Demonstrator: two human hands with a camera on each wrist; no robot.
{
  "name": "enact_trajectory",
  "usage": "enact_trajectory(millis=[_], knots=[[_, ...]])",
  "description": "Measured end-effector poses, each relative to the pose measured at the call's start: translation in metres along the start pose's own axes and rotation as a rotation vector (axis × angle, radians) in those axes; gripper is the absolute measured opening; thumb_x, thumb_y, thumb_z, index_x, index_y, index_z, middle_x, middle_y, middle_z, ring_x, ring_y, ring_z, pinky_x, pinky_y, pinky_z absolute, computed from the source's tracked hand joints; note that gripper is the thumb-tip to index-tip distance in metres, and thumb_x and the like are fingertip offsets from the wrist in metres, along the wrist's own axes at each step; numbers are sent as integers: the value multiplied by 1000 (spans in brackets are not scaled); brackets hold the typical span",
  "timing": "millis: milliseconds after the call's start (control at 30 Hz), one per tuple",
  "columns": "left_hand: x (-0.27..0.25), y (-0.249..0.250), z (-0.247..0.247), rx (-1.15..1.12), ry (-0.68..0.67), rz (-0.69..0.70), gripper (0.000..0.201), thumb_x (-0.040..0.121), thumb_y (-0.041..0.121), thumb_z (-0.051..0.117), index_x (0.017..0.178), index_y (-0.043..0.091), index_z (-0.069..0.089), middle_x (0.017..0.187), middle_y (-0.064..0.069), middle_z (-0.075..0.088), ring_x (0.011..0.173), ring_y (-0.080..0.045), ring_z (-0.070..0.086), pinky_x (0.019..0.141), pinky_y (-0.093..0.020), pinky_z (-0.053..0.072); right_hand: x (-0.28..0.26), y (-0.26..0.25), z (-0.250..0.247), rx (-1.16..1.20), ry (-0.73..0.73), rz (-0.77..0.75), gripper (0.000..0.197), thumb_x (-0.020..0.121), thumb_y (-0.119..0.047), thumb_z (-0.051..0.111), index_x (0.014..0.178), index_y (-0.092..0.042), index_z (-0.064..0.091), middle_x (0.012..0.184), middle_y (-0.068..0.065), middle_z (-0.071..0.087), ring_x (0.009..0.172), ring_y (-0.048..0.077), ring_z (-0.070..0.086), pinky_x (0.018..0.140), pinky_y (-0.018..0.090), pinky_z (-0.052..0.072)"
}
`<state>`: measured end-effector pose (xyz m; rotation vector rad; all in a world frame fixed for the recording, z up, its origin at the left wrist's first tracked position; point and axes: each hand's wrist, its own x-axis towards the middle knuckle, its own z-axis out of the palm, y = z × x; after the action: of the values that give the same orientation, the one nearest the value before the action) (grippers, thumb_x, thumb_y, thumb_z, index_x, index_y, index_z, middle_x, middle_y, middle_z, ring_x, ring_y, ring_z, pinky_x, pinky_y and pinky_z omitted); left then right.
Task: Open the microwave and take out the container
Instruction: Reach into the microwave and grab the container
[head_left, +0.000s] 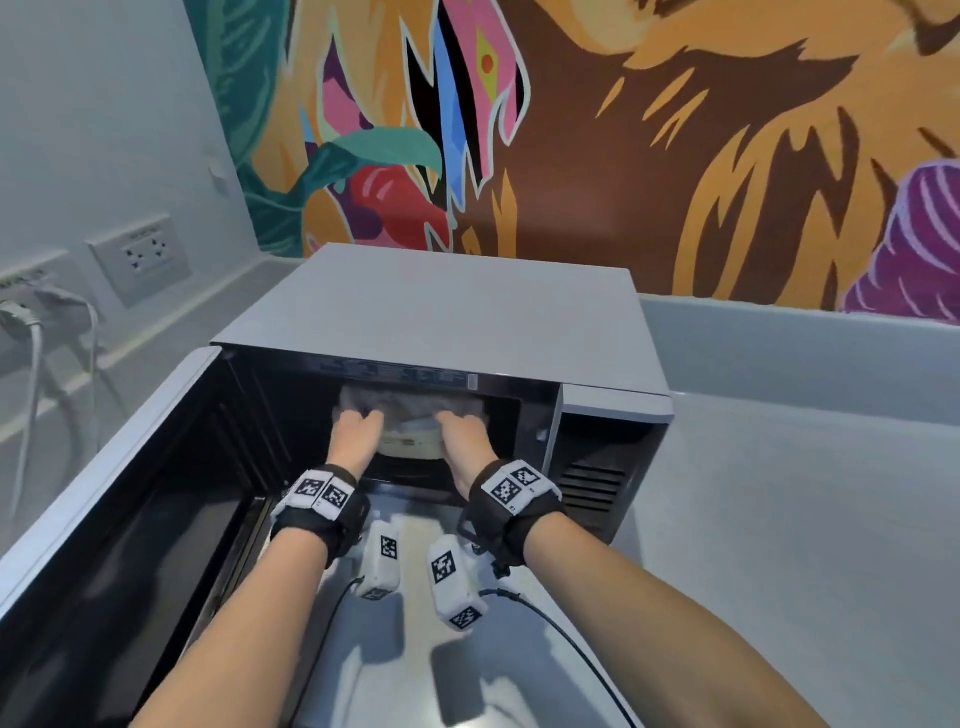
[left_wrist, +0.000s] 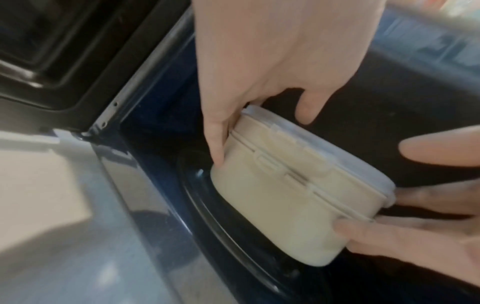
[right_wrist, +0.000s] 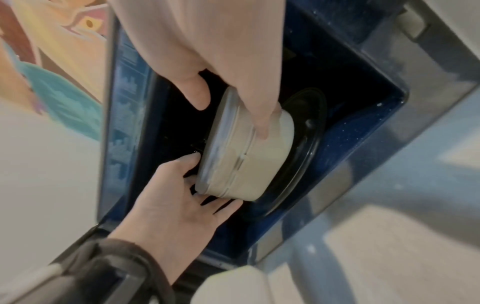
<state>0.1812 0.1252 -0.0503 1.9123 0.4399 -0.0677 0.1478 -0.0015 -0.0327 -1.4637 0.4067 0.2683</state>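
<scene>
The microwave (head_left: 431, 306) stands open, its door (head_left: 104, 493) swung out to the left. Inside, a cream container (head_left: 410, 444) (left_wrist: 285, 201) (right_wrist: 249, 156) with a clear lid is at the glass turntable (right_wrist: 309, 144). My left hand (head_left: 358, 434) grips its left end, thumb on the side wall and fingers over the lid. At the right end, my right hand (head_left: 462, 436) grips it in the same way. I cannot tell whether the container is lifted off the turntable. Its far side is hidden.
The microwave sits on a grey counter (head_left: 805, 519) that extends to the right. Wall sockets (head_left: 140, 260) and plugged-in cables (head_left: 31, 332) are on the left wall. A painted mural wall rises behind. The open door blocks the left side.
</scene>
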Motion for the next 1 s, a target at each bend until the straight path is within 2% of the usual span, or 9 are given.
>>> enact_trajectory(millis=[67,200,300,367,467,600,733,833,1000], knots=[[-30,0,-5,51,75,79,69,90,34,46,147,-1,27,149,-27,34,135,-39,39,116,-45,32,-18,9,0,30,-18,-63,73,81,-35,49,143,-10,20,149,9,29,134,25,36,115,45,32],[-102,-15,-7,67,152,174,72,96,38,43,154,17,6,160,-17,12,142,-38,28,118,-46,24,-68,33,-19,53,-68,-134,70,86,-25,50,147,-32,14,154,1,19,140,24,29,117,48,30],[-158,-41,6,107,108,159,73,95,43,41,154,21,3,161,-14,9,142,-39,28,118,-51,26,-110,63,-53,136,-155,-46,67,92,-19,47,147,-36,12,150,0,31,127,20,43,97,33,47],[-188,-61,26,132,61,150,73,95,46,39,154,24,2,161,-12,8,142,-39,28,117,-53,27,-136,85,-80,185,-163,-20,63,94,-15,44,146,-32,14,147,4,37,120,18,46,79,23,47],[-223,-84,65,142,-31,135,74,94,47,40,153,27,0,161,-8,7,142,-39,29,116,-55,29,-168,116,-124,197,-95,-23,60,93,-12,43,145,-29,18,145,7,40,122,18,47,74,21,46],[-265,-97,109,124,-158,123,76,94,45,40,153,26,-3,161,-6,7,143,-36,29,118,-51,28,-195,140,-178,161,-22,-27,61,94,-10,43,146,-27,15,145,6,38,113,14,50,69,18,47],[-291,-101,130,103,-227,94,75,96,38,42,153,22,-4,161,-7,7,146,-32,23,121,-46,24,-209,151,-208,136,31,26,64,95,-10,40,148,-29,9,144,6,37,119,21,46,79,24,48],[-297,-102,135,109,-248,110,75,96,37,42,153,22,-5,161,-7,6,146,-31,21,121,-47,23,-216,155,-213,123,66,28,64,96,-8,39,149,-26,7,134,1,37,115,17,42,102,38,40],[-299,-99,135,124,-316,96,76,96,38,41,153,24,-7,162,-4,3,147,-29,21,122,-45,23,-216,152,-216,153,75,21,67,96,-10,40,150,-27,4,153,6,26,116,16,37,112,43,31]])
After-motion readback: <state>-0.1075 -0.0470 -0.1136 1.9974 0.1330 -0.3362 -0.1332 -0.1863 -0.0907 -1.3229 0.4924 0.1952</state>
